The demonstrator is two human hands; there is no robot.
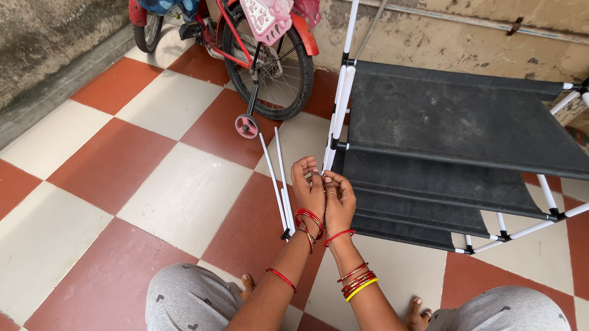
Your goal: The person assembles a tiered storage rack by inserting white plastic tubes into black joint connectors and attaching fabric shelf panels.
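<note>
White tube-and-black-fabric shelf rack [455,119] lies tipped on its side at centre-right of the frame, looks light, the thin poles stiff but probably prone to popping from their joints, fabric slack. Left hand [308,192] and right hand [339,200] meet, fingers curled, at the pole end [328,162] beside the corner connector; what they pinch I cannot tell. Best hold looks like the joints, not mid-span; two loose white rods [277,178] lie on the checked floor [175,180] just left.

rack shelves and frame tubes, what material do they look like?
Shelves: dark grey fabric, matte, slightly sagging and creased between the bars. Tubes: smooth white, glossy, probably painted metal or plastic; cannot tell which. Black joints look like moulded plastic. Both hands meet at the front post.
</note>
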